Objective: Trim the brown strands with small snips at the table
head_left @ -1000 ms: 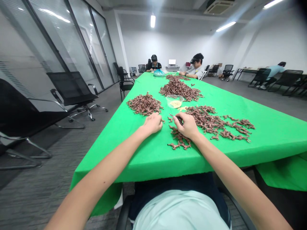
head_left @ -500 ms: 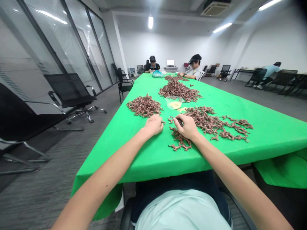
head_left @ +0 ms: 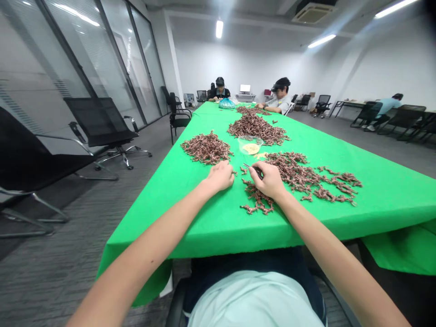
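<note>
My left hand (head_left: 221, 176) is closed at the front edge of the left brown pile, its fingers pinched around a small brown figure (head_left: 235, 173) that shows only in part. To the right, my right hand (head_left: 267, 180) wraps round a small dark-handled tool (head_left: 259, 173) with a thin metal tip pointing left; its exact kind is unclear. Between the hands lies a single brown piece (head_left: 243, 170). Loose brown figures (head_left: 254, 209) lie below my right wrist. The left pile (head_left: 207, 148) and the right pile (head_left: 294, 171) flank the hands.
A clear plastic bowl (head_left: 251, 146) with pale bits stands beyond my hands, before a larger brown heap (head_left: 257, 128). Farther along the green-covered table (head_left: 340, 159) are a blue bag (head_left: 226, 103) and two people. Black chairs (head_left: 102, 122) stand on the left.
The camera view has shifted slightly. Both hands keep nearly the same places over the table and stay closed on what they hold.
</note>
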The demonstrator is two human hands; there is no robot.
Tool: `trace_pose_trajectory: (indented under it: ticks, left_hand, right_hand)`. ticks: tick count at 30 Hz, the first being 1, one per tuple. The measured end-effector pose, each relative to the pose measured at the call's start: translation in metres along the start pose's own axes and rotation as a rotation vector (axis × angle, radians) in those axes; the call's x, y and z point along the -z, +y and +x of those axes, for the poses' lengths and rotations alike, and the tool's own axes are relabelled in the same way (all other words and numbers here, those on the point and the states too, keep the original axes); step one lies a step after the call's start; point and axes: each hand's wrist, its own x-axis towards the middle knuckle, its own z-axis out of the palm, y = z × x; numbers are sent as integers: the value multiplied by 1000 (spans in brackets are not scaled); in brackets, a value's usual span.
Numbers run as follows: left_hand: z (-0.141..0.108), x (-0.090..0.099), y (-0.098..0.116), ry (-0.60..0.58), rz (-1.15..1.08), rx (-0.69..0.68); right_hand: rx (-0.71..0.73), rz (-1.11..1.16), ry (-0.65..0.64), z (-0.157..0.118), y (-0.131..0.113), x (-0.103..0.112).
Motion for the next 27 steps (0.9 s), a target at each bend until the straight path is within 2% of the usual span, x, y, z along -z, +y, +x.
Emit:
trace_pose_trajectory:
  ticks: [18,27]
  left_hand:
    - [2,2,-2,26,-39,-10]
    - [3,4,1,-14,19,-54]
  right_hand:
    - [11,9,-7,1,0,2]
    - [13,20,22,1,2,6]
